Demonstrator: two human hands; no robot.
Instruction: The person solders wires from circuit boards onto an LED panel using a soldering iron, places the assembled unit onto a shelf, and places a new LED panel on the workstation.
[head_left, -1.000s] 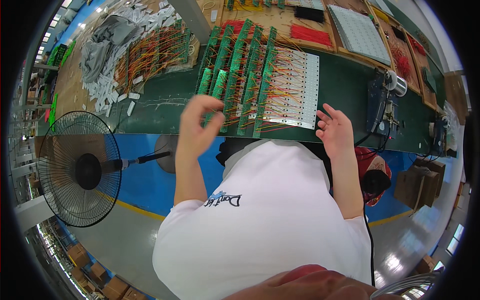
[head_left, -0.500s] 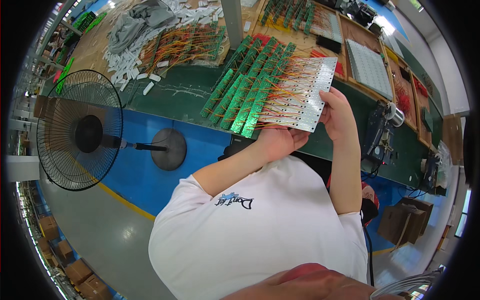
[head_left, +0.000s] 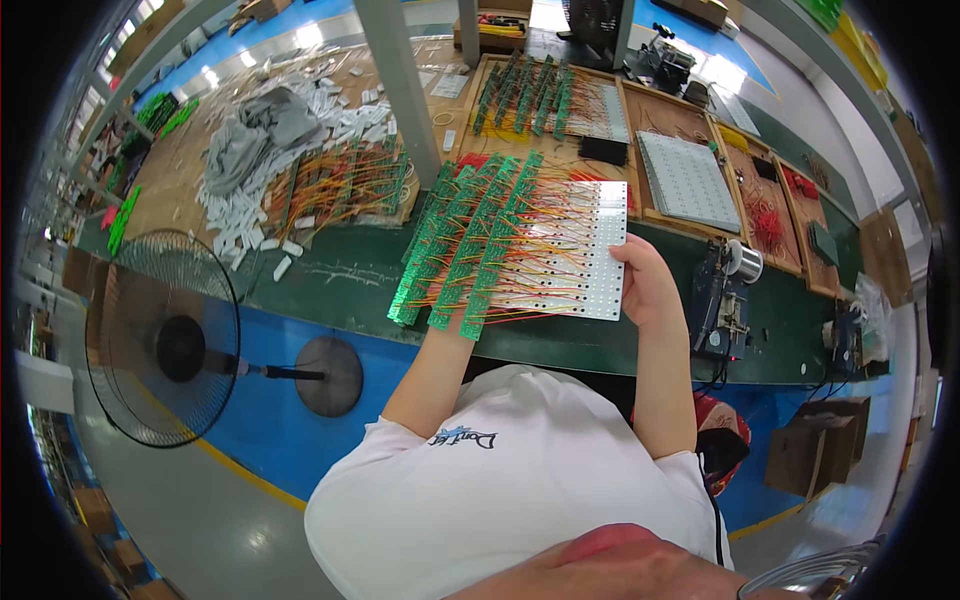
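Observation:
A white perforated panel (head_left: 605, 250) hangs above the bench, joined by many red, orange and yellow wires (head_left: 545, 262) to several long green circuit-board strips (head_left: 468, 245) on its left. My right hand (head_left: 648, 282) is closed on the panel's right edge, thumb on top and the other fingers underneath. From below, my left forearm (head_left: 428, 378) reaches under the lower ends of the green strips. The strips cover my left hand, so its fingers do not show.
The green bench (head_left: 350, 285) carries a pile of white pieces (head_left: 225, 215) and a wired bundle (head_left: 345, 185) at left. Wooden trays (head_left: 690, 120) stand behind; a grey panel stack (head_left: 688, 180) and a solder-spool machine (head_left: 722, 300) are right. A standing fan (head_left: 165, 340) is left.
The panel and strips have moved away from my body and slightly left. My left hand has slid from the panel's near edge to underneath the strips; my right hand keeps its hold.

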